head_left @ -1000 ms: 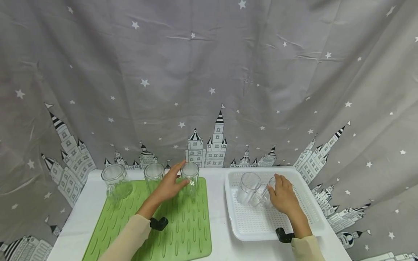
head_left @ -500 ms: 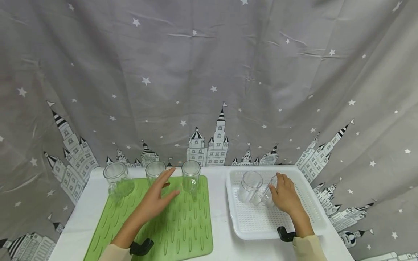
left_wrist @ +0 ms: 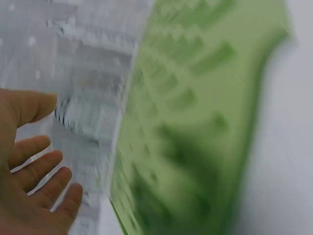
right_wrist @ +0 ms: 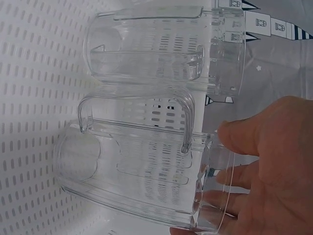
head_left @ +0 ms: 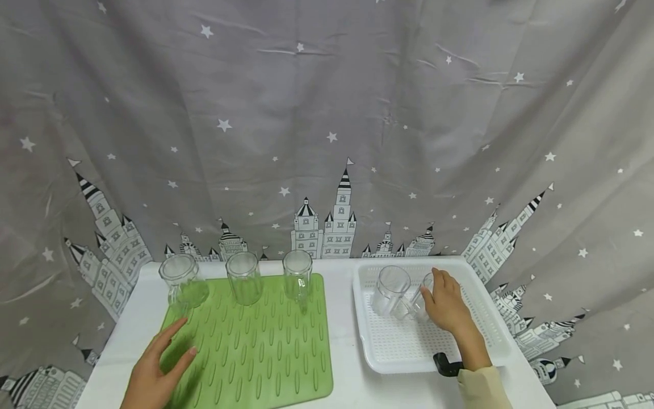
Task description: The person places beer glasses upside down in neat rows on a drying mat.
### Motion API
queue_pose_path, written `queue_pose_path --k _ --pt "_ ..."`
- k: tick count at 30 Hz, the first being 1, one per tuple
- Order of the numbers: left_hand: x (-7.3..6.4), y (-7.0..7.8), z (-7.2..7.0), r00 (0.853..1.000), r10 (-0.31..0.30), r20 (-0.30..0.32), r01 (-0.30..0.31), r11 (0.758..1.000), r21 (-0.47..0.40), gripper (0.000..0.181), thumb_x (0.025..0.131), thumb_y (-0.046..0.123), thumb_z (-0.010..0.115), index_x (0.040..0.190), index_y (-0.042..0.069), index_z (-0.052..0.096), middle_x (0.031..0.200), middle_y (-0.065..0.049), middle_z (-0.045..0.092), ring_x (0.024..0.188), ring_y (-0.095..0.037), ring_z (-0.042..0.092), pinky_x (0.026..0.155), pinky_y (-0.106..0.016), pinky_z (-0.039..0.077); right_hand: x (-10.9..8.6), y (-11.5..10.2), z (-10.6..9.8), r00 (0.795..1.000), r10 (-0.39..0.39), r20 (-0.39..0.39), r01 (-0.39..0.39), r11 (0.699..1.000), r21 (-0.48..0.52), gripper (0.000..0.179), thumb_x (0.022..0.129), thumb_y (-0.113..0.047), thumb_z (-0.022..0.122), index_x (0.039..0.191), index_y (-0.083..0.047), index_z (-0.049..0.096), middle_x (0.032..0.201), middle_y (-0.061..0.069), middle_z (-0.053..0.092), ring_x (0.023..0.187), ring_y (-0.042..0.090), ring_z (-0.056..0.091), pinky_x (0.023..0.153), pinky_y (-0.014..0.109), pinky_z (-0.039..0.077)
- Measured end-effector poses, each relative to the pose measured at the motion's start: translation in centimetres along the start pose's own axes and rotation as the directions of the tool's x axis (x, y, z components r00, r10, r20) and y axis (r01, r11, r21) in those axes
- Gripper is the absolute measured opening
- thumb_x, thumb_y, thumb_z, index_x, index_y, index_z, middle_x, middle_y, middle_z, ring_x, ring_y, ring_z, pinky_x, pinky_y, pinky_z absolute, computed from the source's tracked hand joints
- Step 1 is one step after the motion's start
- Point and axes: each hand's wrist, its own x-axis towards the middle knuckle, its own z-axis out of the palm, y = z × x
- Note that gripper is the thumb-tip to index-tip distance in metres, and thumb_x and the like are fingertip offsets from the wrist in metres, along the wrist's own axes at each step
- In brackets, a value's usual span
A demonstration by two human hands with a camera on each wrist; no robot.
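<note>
**Past the Halfway Mark, by All Appearances**

Three clear glass vessels (head_left: pixel 245 281), ranged along the far side of a green ridged mat (head_left: pixel 286 363), are judged done. Two seem left in a white perforated plastic basket (head_left: pixel 375 364) on the white bench (head_left: pixel 342 346): a clear glass mug (right_wrist: pixel 132 169), gripped near its rim by the right hand (head_left: pixel 448 304), and a second clear mug (head_left: pixel 389 292), just beside its handle and possibly in the way. The left hand (head_left: pixel 155 372) is held wide and unladen by the mat's left edge. A grey star-patterned curtain (head_left: pixel 327 85) is hung behind.
</note>
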Motion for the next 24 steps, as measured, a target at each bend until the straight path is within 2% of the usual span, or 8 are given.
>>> queue_pose_path --k 1,4,6,12,15,18,21,24 --pt "-0.2 -0.8 -0.3 0.998 -0.047 0.034 0.046 0.999 0.014 0.080 0.105 0.042 0.071 0.170 0.015 0.032 0.166 -0.033 0.037 0.142 -0.061 0.044 0.103 -0.080 0.045 0.0 -0.1 -0.1 1.000 0.002 0.004 -0.002 1.000 0.000 0.068 0.114 -0.023 0.043 0.162 0.018 0.018 0.166 0.047 0.018 0.157 0.066 0.015 0.129 0.080 0.018" --pt "-0.5 -3.0 -0.7 0.984 -0.135 0.118 0.130 0.990 0.051 0.086 0.104 0.051 0.070 0.168 0.007 0.033 0.167 -0.037 0.030 0.145 -0.066 0.034 0.102 -0.087 0.038 0.0 -0.2 -0.2 1.000 0.007 0.015 -0.007 1.000 0.002 0.068 0.114 -0.023 0.043 0.162 0.018 0.018 0.167 0.047 0.017 0.157 0.066 0.014 0.130 0.079 0.016" --pt "-0.7 -4.2 -0.7 0.974 -0.159 0.163 0.150 0.987 0.066 0.088 0.103 0.055 0.069 0.166 0.004 0.034 0.168 -0.039 0.027 0.146 -0.067 0.032 0.103 -0.089 0.036 0.0 -0.4 -0.2 1.000 0.010 0.016 -0.010 1.000 0.008 0.068 0.114 -0.023 0.043 0.162 0.018 0.018 0.167 0.046 0.017 0.157 0.066 0.014 0.130 0.080 0.015" --pt "-1.1 -7.2 0.0 0.953 -0.175 0.247 0.158 0.984 0.086 0.088 0.100 0.054 0.072 0.161 -0.001 0.039 0.166 -0.042 0.025 0.144 -0.069 0.030 0.103 -0.090 0.037 -0.2 -0.4 0.1 1.000 0.006 0.029 -0.006 1.000 0.009 0.068 0.115 -0.024 0.044 0.162 0.018 0.019 0.167 0.046 0.019 0.157 0.065 0.015 0.130 0.080 0.018" --pt "-1.1 -8.4 0.2 0.943 -0.154 0.294 0.129 0.986 0.101 0.085 0.100 0.051 0.073 0.159 -0.003 0.042 0.165 -0.044 0.026 0.142 -0.072 0.032 0.099 -0.087 0.043 -0.4 -0.3 0.3 0.999 0.005 0.037 -0.005 1.000 0.007 0.068 0.115 -0.024 0.044 0.162 0.018 0.019 0.166 0.046 0.019 0.157 0.066 0.015 0.129 0.080 0.019" --pt "-0.9 -9.3 0.4 0.950 -0.084 0.300 0.049 0.991 0.122 0.080 0.099 0.046 0.075 0.155 -0.003 0.049 0.162 -0.045 0.030 0.139 -0.074 0.036 0.093 -0.083 0.049 -0.4 -0.3 0.2 1.000 0.003 0.025 -0.003 1.000 0.012 0.067 0.114 -0.023 0.044 0.161 0.019 0.020 0.166 0.047 0.019 0.156 0.066 0.015 0.128 0.081 0.019" --pt "-0.8 -9.8 0.7 0.969 0.018 0.248 -0.057 0.987 0.153 0.074 0.095 0.040 0.081 0.149 -0.004 0.057 0.158 -0.043 0.039 0.133 -0.072 0.044 0.090 -0.081 0.050 -0.4 -0.3 0.0 1.000 -0.006 0.009 0.006 1.000 0.011 0.067 0.114 -0.022 0.045 0.161 0.019 0.020 0.165 0.048 0.019 0.156 0.067 0.016 0.128 0.082 0.018" --pt "-0.8 -9.8 0.8 0.976 0.090 0.199 -0.127 0.975 0.183 0.071 0.092 0.036 0.084 0.145 -0.004 0.060 0.154 -0.041 0.044 0.129 -0.069 0.050 0.088 -0.080 0.050 -0.2 -0.4 -0.2 1.000 -0.012 0.005 0.011 1.000 0.008 0.067 0.114 -0.022 0.045 0.160 0.020 0.021 0.165 0.048 0.019 0.155 0.067 0.016 0.128 0.082 0.018"
